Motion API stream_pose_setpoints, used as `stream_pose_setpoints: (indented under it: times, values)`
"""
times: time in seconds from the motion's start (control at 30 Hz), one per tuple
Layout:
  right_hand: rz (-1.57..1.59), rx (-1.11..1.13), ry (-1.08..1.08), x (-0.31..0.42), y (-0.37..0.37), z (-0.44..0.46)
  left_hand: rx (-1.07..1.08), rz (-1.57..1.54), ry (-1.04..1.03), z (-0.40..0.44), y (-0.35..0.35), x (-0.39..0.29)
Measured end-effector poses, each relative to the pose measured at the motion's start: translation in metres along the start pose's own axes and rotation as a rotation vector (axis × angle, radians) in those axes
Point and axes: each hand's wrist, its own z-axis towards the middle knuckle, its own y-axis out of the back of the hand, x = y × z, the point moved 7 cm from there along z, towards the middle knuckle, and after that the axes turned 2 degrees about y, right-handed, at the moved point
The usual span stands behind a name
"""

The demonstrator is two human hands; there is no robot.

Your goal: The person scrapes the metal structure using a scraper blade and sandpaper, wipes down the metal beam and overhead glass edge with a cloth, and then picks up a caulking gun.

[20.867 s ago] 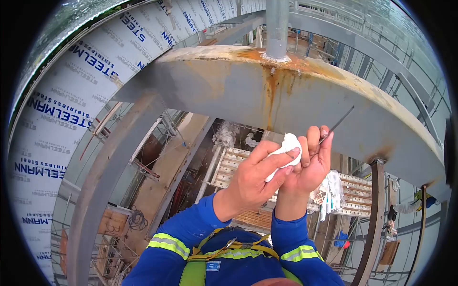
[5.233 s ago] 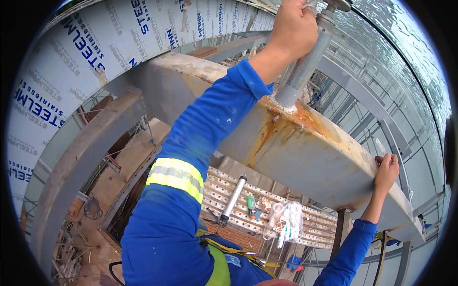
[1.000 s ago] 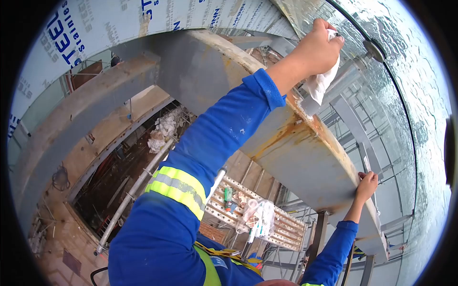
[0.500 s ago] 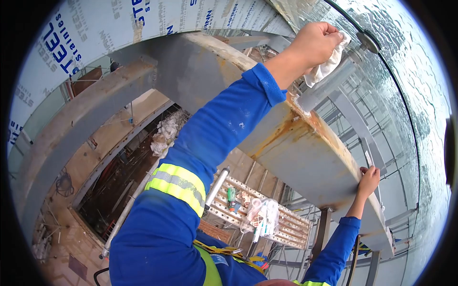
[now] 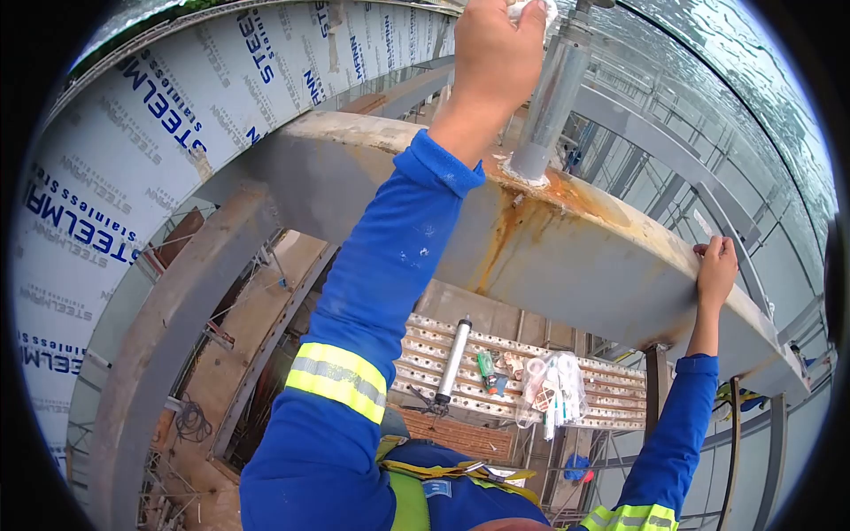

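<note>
My left hand (image 5: 503, 53) is raised to the top edge of the head view, its fingers closed on a white cloth (image 5: 551, 12). Most of the cloth is cut off or hidden behind the fingers. Just right of that wrist, a round metal post (image 5: 551, 102) rises from a grey steel beam (image 5: 567, 257). Rust stains run down the beam's side below the post's base. Further right, my right hand (image 5: 717, 267) grips the beam's top edge with curled fingers.
Below lies a perforated metal plank (image 5: 611, 380) carrying a caulking gun (image 5: 454, 358), a green bottle (image 5: 487, 367) and a clear plastic bag (image 5: 551, 389) of supplies. Wet glass (image 5: 761, 80) spans the upper right. A printed, film-covered panel (image 5: 133, 177) curves along the left.
My view has shifted, so the beam and plank sit differently in it. My left hand with the cloth has moved up and left in view, away from the round fitting on the glass.
</note>
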Motion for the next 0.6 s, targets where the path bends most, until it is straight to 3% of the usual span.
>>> stream_pose_setpoints:
  times: [0.07, 0.13, 0.27, 0.37, 0.47, 0.53, 0.6]
  values:
    - [0.021, 0.004, -0.037, 0.004, 0.003, -0.003, 0.072, -0.015, 0.046, 0.002, -0.007, 0.001]
    - [0.040, 0.013, -0.056, 0.001, 0.001, -0.003, -0.022, 0.136, -0.139, 0.002, -0.005, -0.006]
    - [-0.028, -0.004, -0.038, -0.009, -0.002, 0.000, -0.130, 0.127, -0.146, 0.007, -0.007, -0.003]
    - [-0.035, 0.000, -0.027, -0.011, -0.003, 0.002, -0.026, 0.007, 0.007, 0.013, -0.013, 0.005]
    - [-0.035, 0.003, -0.039, -0.009, -0.002, 0.001, -0.058, -0.082, -0.134, 0.013, -0.018, 0.001]
    - [-0.035, 0.004, -0.057, -0.004, -0.001, 0.000, -0.104, 0.226, -0.307, 0.011, -0.017, -0.010]
    - [-0.017, 0.005, -0.071, 0.000, 0.001, -0.003, -0.148, 0.238, -0.315, 0.010, -0.019, -0.009]
